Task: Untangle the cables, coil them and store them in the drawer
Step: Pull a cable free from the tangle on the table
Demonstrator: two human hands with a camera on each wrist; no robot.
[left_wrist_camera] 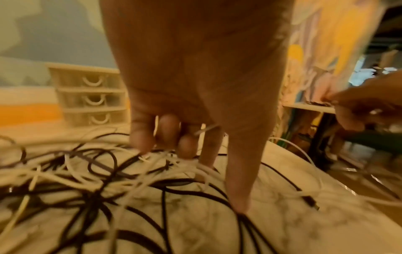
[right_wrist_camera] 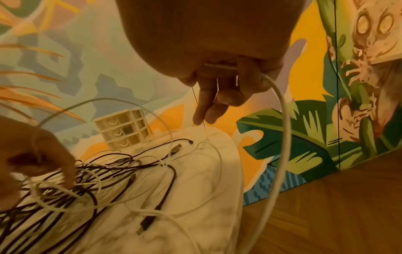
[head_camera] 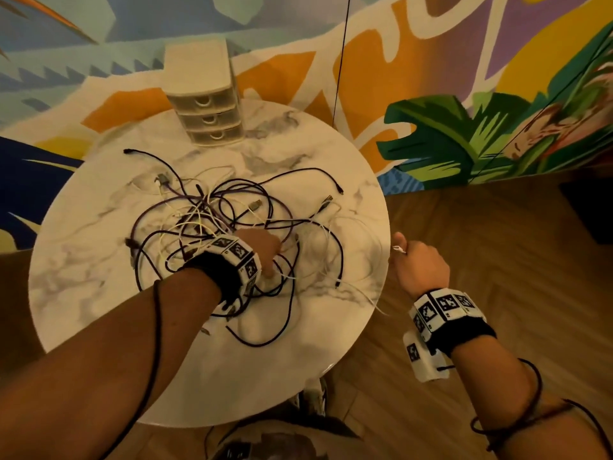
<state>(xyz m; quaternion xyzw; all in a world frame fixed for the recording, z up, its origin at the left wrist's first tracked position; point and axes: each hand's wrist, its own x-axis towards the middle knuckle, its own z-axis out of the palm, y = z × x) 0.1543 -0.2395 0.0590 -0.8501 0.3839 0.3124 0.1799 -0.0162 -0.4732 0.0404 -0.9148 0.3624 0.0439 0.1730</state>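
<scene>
Two hands (head_camera: pixel 262 250) (head_camera: pixel 418 265) grip tangled cables (head_camera: pixel 212 210); three drawers (head_camera: pixel 209 119).

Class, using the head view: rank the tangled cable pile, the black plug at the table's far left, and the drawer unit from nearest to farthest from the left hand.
1. Tangled cable pile: under the left hand, mid-table.
2. Black plug: far left of the table.
3. Drawer unit: at the far edge.

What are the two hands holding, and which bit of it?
The right hand grips a white cable near its end. The left hand digs into the cable tangle, fingers curled among white strands.
</scene>
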